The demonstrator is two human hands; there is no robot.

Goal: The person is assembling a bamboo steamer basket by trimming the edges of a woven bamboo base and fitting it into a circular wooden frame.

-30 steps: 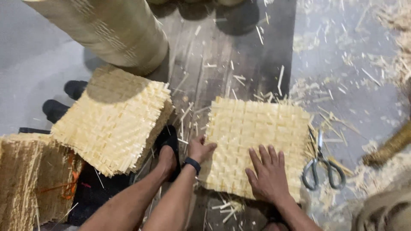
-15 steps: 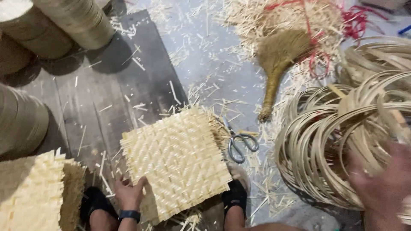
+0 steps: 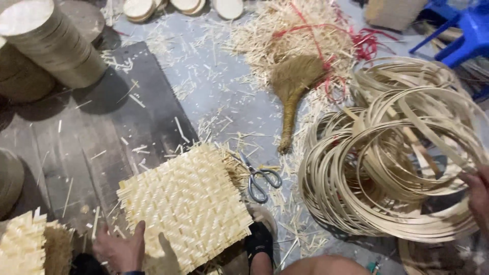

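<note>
Woven pale-yellow bamboo, a square mat (image 3: 186,206), was held flat on the dark wooden boards (image 3: 76,153) at lower centre, the left hand (image 3: 119,249) spread on its near corner. Grey-handled scissors (image 3: 261,179) lay just beside its right edge. At the right edge of the frame the right hand (image 3: 478,196) was set among the coiled pale bamboo hoops (image 3: 392,168); its grip could not be told, being cut off. Judged so, a hoop was being fetched, which would call for freeing one from the tangle.
</note>
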